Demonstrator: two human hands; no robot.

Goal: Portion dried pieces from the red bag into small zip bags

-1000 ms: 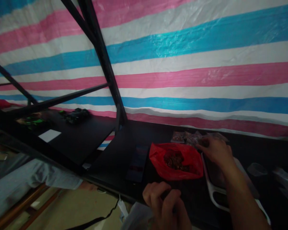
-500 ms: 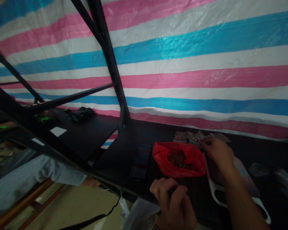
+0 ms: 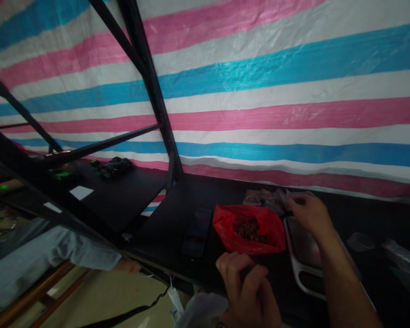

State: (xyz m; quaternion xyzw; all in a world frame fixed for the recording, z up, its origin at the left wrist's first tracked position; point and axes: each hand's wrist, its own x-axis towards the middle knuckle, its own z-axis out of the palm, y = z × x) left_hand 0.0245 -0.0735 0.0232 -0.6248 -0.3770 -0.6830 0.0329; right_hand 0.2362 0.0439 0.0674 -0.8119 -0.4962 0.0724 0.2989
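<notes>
My right hand [image 3: 309,213] reaches over the far end of a pale-framed device with a flat dark plate [image 3: 302,239], which looks like a small scale. Its fingertips pinch a clear plastic bag [image 3: 283,196] at the end of a row of small filled bags [image 3: 259,197]. To the left, a red plastic bag [image 3: 222,223] lies with its mouth spread, showing many small brownish metallic pieces [image 3: 249,228] inside. My left hand [image 3: 248,287] hovers in front of the red bag, fingers curled in; what they hold, if anything, is hidden.
A dark phone [image 3: 196,232] lies left of the red bag. Right of the device are a clear cup-like item [image 3: 360,241] and clear plastic wrapping [image 3: 403,255]. A black metal frame [image 3: 157,100] rises at left; beyond it sits another person, whose sleeve [image 3: 78,246] shows.
The view has shifted slightly, so the tabletop things appear a little further left. My right hand stays at the row of small bags, and my left hand remains curled in front.
</notes>
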